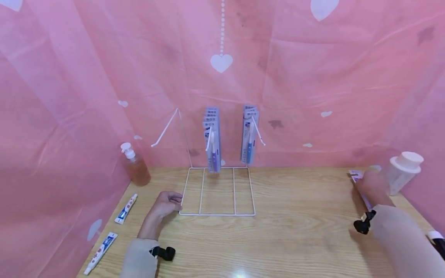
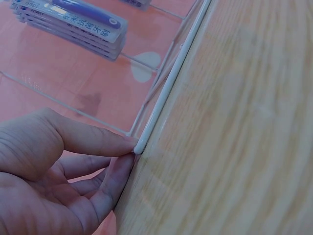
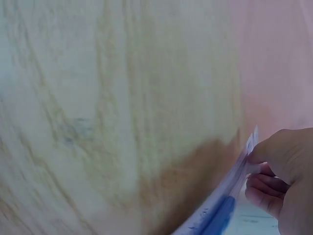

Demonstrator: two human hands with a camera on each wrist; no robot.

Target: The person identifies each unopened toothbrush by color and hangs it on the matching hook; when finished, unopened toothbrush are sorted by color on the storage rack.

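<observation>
My left hand (image 1: 164,205) pinches the front left corner of a white wire display rack (image 1: 217,214) between thumb and fingers, as the left wrist view shows close up. Packaged toothbrushes hang from two of the rack's hooks: a stack with a purple brush in front (image 1: 214,154) and another with a blue brush in front (image 1: 249,148). The rack's left hook (image 1: 163,131) carries nothing. Far to the right, my right hand (image 1: 374,187) grips a packaged toothbrush (image 3: 210,215) near one end. A blue brush shows through that pack, tilted over the table; the hand covers part of it.
Beside the right hand stands a white-lidded bottle (image 1: 405,172). At the left are a pump bottle (image 1: 138,170) of amber liquid and two toothpaste tubes (image 1: 126,209). A dark object with a white end (image 1: 436,239) lies at the right edge. Pink cloth (image 1: 295,77) surrounds the wooden table (image 1: 295,239).
</observation>
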